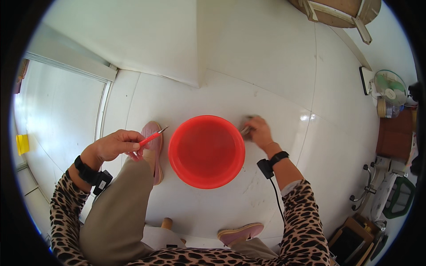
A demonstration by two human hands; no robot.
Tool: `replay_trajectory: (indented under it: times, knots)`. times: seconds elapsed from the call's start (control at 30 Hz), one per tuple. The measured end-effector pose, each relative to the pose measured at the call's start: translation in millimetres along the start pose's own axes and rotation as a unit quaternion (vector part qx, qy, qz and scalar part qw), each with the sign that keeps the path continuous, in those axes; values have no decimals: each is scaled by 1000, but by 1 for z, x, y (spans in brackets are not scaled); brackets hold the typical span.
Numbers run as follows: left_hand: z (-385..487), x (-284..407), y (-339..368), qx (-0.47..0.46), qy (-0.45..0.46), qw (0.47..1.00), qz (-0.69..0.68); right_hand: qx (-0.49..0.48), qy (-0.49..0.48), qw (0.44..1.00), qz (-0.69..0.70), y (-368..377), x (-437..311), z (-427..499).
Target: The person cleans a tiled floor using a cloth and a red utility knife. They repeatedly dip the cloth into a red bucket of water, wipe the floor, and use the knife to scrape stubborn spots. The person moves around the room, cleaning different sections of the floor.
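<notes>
A round red plastic basin (173,168) stands on the floor in front of me, seemingly with water in it. To its left, my left hand (119,144) grips a small tool with a red handle (149,139). Its thin, pointed metal tip is directed towards the basin and away from my fingers. My right hand (259,130) is at the basin's right rim, blurred by motion. The fingers are closed around a small dark-grey object (246,130), too smeared to name and partly hidden by the hand. Both wrists wear black straps with small boxes.
Pink shoes (240,232) are on my feet, either side of the basin on white floor tiles (263,89). A white wall corner (198,76) juts in ahead. A fan (390,88), a reddish-brown box (395,136) and a coat-hook rack (367,189) line the right side. A cable hangs from my right wrist.
</notes>
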State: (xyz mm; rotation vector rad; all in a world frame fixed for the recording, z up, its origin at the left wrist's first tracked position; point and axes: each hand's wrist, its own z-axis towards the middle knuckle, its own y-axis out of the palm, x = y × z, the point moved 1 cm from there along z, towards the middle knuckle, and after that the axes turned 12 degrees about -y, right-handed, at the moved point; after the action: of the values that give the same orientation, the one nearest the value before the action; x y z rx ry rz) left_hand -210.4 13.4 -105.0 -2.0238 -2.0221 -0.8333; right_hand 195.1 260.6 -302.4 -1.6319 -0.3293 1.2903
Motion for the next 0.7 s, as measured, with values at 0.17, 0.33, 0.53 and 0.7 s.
replay_trajectory:
  times: [0.17, 0.33, 0.53, 0.7]
  knots:
    - [-5, -14, -14, 9, 8, 1000, -18, 275, 359, 892, -7, -45, 107, 30]
    - [-6, -11, -15, 15, 13, 999, -30, 148, 238, 959, 33, -23, 101, 139]
    - [-5, -8, -11, 19, 1, 1000, -9, -131, -75, 977, -153, 33, -26, 181]
    - [0, -11, -11, 30, 6, 1000, -3, -170, -43, 983, 45, 1, -12, 109]
